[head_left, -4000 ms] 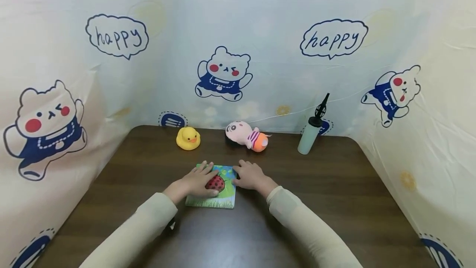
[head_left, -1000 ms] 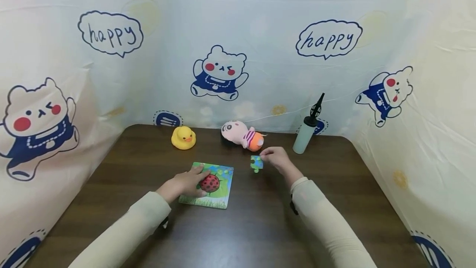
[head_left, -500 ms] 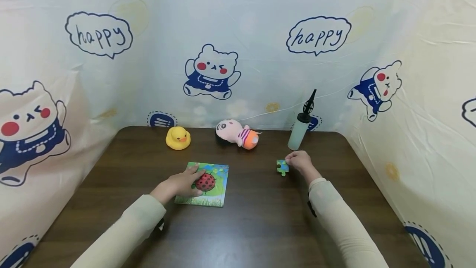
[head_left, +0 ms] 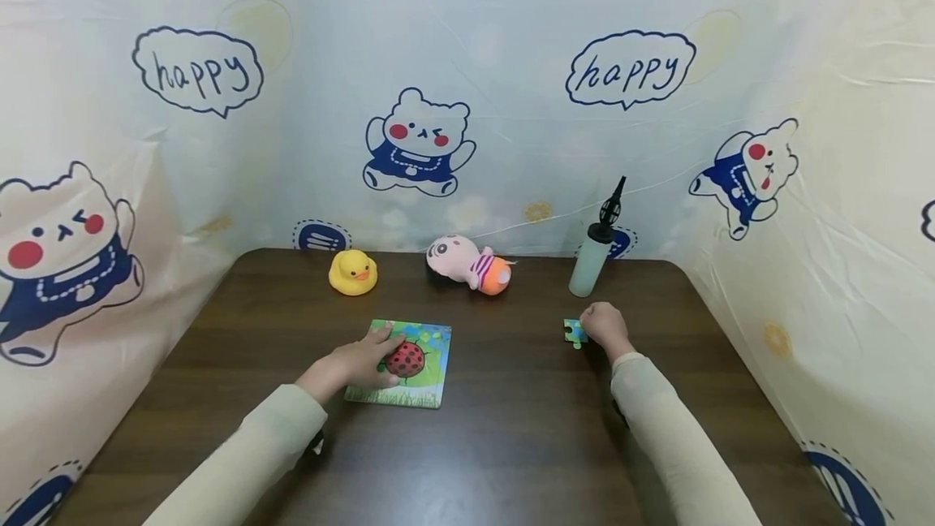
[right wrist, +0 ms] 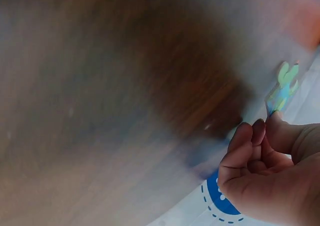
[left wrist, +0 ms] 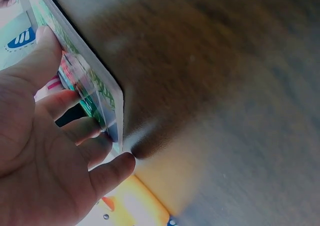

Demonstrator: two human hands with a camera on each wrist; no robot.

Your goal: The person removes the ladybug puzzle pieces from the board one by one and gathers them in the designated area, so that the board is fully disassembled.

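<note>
A square ladybug jigsaw puzzle point(head_left: 427, 386) lies flat near the middle of the table. My left hand point(head_left: 359, 362) rests on its left part, fingers spread and fairly straight; in the left wrist view the palm point(left wrist: 50, 171) and fingers lie against the puzzle's edge. Far to the right of the puzzle, my right hand point(head_left: 605, 328) pinches a small blue-and-green puzzle piece point(head_left: 573, 332) by its edge, at or just above the tabletop. The right wrist view has that piece point(right wrist: 283, 88) at the tips of the thumb and finger, the other fingers curled in.
Along the back of the table are a yellow rubber duck point(head_left: 354, 273), a plush doll point(head_left: 467, 264) lying on its side, and a pale green hand pump point(head_left: 593, 262) with a black nozzle. The pump stands just behind my right hand. A printed curtain point(head_left: 511, 63) surrounds the table.
My right hand has left the puzzle's right edge and moved right with a puzzle piece pinched in it, lowering slightly toward the table lately. The left hand has stayed on the puzzle.
</note>
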